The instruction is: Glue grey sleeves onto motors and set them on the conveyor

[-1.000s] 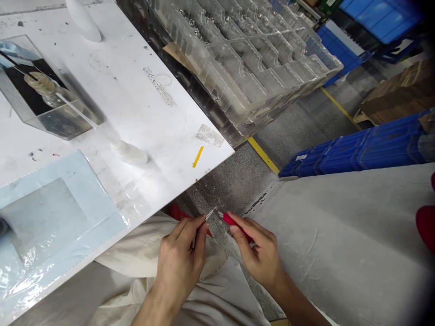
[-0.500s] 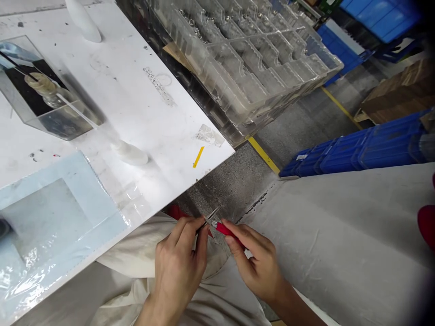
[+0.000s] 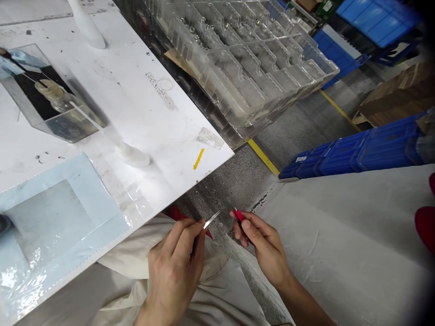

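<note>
My left hand (image 3: 176, 267) is closed, pinching metal tweezers (image 3: 212, 219) whose fine points stick out toward the upper right. Facing it, my right hand (image 3: 267, 246) has its fingers wrapped round a red-and-black handled tool (image 3: 239, 216) with a thin metal tip. That tip is too small and blurred to name the tool's exact kind. A short gap separates the tweezers from the tool. Both hands are held over my lap, beyond the front edge of the white table (image 3: 176, 176). Whether any tiny part sits at the tips cannot be made out.
On the table lie a blue-edged plastic sheet (image 3: 102, 203), a white-handled tool (image 3: 134, 156), a clear box (image 3: 73, 131) holding a small bottle (image 3: 56, 95), and a yellow strip (image 3: 199, 159). Clear compartment trays (image 3: 251, 104) stand beyond; blue crates (image 3: 343, 151) are at right.
My right hand has drawn back to the right, turning the red-handled tool more upright and away from the tweezers. My left hand has shifted slightly left, still gripping the tweezers.
</note>
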`<state>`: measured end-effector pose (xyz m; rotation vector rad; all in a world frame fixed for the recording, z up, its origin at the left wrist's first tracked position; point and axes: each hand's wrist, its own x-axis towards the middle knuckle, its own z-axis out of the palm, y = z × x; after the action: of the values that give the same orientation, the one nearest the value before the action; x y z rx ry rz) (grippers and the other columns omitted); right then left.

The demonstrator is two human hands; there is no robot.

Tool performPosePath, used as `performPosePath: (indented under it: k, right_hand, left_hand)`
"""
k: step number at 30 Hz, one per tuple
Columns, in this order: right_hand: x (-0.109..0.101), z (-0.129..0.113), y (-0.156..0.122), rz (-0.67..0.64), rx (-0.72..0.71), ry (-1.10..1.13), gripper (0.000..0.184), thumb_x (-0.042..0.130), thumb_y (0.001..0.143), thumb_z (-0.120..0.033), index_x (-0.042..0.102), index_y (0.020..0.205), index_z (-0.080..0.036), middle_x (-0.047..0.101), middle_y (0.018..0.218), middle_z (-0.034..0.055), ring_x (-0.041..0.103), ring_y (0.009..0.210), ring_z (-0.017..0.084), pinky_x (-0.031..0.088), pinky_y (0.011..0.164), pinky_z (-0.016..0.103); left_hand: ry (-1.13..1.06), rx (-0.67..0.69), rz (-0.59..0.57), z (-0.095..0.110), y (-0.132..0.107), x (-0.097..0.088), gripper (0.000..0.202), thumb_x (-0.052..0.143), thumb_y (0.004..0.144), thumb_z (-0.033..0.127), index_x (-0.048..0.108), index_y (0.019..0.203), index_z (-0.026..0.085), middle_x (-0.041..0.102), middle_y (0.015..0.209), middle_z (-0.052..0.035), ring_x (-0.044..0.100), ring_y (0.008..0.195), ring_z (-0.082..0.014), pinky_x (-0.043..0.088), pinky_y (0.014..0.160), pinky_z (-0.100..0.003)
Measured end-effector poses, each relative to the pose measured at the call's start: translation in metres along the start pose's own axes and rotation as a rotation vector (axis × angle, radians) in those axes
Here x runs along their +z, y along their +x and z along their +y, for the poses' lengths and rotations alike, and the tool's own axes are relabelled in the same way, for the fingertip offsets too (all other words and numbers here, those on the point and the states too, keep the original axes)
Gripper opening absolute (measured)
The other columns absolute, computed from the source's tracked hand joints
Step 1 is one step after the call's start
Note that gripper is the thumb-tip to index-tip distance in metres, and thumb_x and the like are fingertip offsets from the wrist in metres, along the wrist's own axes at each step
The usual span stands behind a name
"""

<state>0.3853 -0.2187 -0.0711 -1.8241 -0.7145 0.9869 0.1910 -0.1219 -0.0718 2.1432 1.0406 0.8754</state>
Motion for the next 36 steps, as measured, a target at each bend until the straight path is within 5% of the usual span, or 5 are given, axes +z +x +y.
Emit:
performPosePath:
  k: [5,11,21,28,36]
  right_hand:
    - [0.011,-0.013,-0.009,-0.159,0.051,0.184,0.043,0.056,0.109,-0.053,0.081,0.108,-0.018,0.062,0.066,0.001,0.054,0.059,0.014,0.045,0.056,0.026]
    - [0.014,-0.006,-0.018,-0.12,-0.221,-0.21,0.029,0.058,0.109,-0.036,0.079,0.126,-0.026,0.074,0.084,0.0032,0.067,0.073,0.018,0.052,0.068,0.029]
    - [-0.011,-0.016,0.028,0.107,-0.013,-0.072,0.046,0.059,0.106,-0.06,0.074,0.091,-0.019,0.065,0.071,0.0019,0.053,0.057,0.014,0.043,0.053,0.026]
    - [0.01,-0.056,0.068,0.029,0.057,0.233,0.058,0.064,0.097,-0.072,0.076,0.109,-0.017,0.055,0.066,-0.0029,0.04,0.05,0.01,0.033,0.048,0.024]
    - [0.008,-0.011,0.056,0.035,0.118,0.142,0.065,0.062,0.094,-0.077,0.078,0.094,-0.014,0.048,0.057,-0.0045,0.03,0.04,0.009,0.023,0.036,0.022]
  left_hand:
    - [0.005,-0.011,0.001,0.002,0.003,-0.001,0.022,0.074,0.098,0.006,0.071,0.116,0.019,0.078,0.106,-0.0019,0.078,0.088,-0.0112,0.058,0.082,-0.019]
    - [0.018,-0.047,-0.007,0.001,0.004,-0.001,0.02,0.072,0.1,0.009,0.071,0.117,0.021,0.079,0.107,-0.0025,0.08,0.09,-0.0134,0.06,0.081,-0.021]
    - [-0.02,-0.07,-0.037,-0.008,-0.002,-0.001,0.019,0.069,0.102,0.012,0.069,0.116,0.024,0.08,0.107,-0.0028,0.081,0.085,-0.0152,0.062,0.071,-0.022]
    - [-0.103,-0.106,-0.09,-0.002,0.0,-0.002,0.012,0.07,0.105,0.028,0.071,0.117,0.027,0.079,0.099,-0.0016,0.081,0.079,-0.0174,0.061,0.067,-0.024]
    - [-0.284,-0.295,-0.062,-0.002,0.002,-0.011,0.015,0.066,0.105,0.028,0.079,0.113,0.03,0.081,0.107,-0.0036,0.078,0.096,-0.0202,0.059,0.086,-0.028]
